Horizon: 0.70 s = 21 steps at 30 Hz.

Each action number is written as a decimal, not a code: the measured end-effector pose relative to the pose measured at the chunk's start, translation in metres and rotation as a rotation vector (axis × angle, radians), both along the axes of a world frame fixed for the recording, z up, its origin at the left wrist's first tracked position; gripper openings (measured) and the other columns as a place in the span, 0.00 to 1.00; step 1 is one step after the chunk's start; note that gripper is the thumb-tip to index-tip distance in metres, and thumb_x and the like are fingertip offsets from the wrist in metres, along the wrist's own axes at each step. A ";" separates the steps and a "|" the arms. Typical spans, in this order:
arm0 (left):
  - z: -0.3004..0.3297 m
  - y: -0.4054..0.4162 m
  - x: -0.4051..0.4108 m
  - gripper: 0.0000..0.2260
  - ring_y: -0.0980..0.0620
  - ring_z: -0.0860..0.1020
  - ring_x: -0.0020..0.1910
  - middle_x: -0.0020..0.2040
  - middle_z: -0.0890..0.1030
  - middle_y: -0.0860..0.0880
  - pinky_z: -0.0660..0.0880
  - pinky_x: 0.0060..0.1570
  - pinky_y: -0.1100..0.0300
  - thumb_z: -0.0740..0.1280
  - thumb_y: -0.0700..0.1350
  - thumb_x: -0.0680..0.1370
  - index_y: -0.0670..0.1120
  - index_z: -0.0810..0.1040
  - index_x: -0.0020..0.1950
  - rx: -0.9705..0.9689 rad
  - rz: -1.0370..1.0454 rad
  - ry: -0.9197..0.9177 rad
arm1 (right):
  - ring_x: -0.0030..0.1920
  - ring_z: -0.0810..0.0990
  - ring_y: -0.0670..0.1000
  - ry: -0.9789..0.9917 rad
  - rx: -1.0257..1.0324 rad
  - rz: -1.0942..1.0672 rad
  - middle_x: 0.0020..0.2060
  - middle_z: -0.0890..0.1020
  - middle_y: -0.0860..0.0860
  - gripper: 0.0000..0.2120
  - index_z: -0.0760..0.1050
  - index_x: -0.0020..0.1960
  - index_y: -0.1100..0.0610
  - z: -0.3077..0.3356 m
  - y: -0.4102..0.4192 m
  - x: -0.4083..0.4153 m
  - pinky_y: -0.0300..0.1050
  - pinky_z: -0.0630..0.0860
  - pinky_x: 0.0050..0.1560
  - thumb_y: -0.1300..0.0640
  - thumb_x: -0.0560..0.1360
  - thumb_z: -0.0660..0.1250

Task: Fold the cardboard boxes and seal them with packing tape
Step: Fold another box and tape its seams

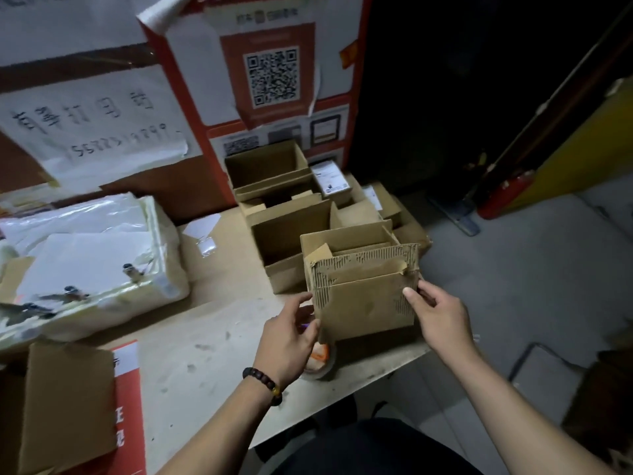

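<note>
— So where is the box now?

— Above the tabletop (pixel 191 341) near its right edge, the cardboard box (pixel 364 299) is held upright, its torn front showing corrugation.

— How will it handle?

— Light and fairly stiff, I judge, but weak at the ragged strip; hold the side edges.

— And each grip?

— Left hand (pixel 291 337) and right hand (pixel 442 320) both pinch those edges, with the packing tape (pixel 320 363) roll below

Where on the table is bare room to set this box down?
Bare tabletop lies between the plastic-wrapped bundle and the left hand, down to the near edge. It is crowded behind the held box, where open boxes stand packed together, and a tape roll sits under it.
</note>
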<state>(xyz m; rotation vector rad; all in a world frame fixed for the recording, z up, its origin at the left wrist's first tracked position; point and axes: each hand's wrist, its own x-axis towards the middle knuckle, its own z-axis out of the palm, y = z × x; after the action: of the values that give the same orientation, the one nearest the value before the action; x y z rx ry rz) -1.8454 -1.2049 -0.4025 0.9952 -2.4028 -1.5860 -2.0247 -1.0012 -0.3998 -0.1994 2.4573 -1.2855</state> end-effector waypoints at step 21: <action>-0.058 0.010 -0.068 0.21 0.51 0.75 0.71 0.70 0.77 0.48 0.74 0.70 0.49 0.67 0.36 0.79 0.47 0.69 0.70 0.207 0.069 -0.230 | 0.52 0.82 0.46 -0.211 0.035 0.187 0.47 0.83 0.42 0.18 0.76 0.50 0.44 -0.071 -0.023 -0.100 0.34 0.75 0.51 0.68 0.78 0.70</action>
<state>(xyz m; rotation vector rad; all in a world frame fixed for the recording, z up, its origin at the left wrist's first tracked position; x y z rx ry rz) -1.9136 -1.1953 -0.4604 1.3512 -2.3464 -1.8148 -2.1248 -1.0242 -0.4706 -0.2638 2.2240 -1.1223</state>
